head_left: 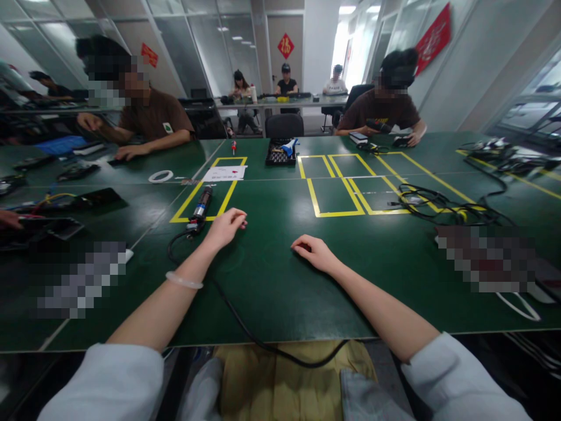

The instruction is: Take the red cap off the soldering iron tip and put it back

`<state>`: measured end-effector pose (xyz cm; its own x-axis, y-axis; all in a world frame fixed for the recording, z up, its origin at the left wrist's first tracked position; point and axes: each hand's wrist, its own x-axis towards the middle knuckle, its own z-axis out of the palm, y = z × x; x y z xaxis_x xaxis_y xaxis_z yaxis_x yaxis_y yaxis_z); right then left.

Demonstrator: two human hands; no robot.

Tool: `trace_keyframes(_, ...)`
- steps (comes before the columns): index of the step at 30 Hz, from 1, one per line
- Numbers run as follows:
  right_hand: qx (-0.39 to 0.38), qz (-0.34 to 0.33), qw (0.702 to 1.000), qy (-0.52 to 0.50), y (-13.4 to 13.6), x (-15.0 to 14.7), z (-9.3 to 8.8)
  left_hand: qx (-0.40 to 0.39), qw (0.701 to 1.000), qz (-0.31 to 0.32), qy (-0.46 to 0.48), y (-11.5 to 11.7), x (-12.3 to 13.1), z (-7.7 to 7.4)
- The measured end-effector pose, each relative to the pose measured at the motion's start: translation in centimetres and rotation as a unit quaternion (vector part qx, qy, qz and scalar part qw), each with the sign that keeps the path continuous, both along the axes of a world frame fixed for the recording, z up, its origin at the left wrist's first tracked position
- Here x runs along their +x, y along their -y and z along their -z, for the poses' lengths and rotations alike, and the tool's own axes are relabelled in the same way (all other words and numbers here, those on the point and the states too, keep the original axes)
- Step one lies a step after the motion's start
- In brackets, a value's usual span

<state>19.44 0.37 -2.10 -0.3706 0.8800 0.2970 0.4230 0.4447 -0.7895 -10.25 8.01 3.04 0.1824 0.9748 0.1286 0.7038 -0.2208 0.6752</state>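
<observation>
My left hand is over the green table with its fingers curled together, and I see nothing in it. Just beyond and left of it lies a black and silver cylindrical power tool, apart from the hand, with a black cord. My right hand rests on the bare tabletop, loosely closed, its fingertips turned toward the left hand; nothing shows in its grip. A gap of table separates the two hands. Beyond the tool a white paper sheet lies across a yellow tape outline.
Yellow tape rectangles mark the table. Coiled black cables lie at right. A black tray with a blue-and-white item, a small red screwdriver and a white ring are farther off. Co-workers sit across the table.
</observation>
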Motion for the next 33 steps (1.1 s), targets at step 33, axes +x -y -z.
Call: trace_keyframes(33,-0.037,0.02,0.999,-0.004,-0.4,0.2,0.2,-0.012,0.967,0.236,0.096,6.6,9.7,2.3)
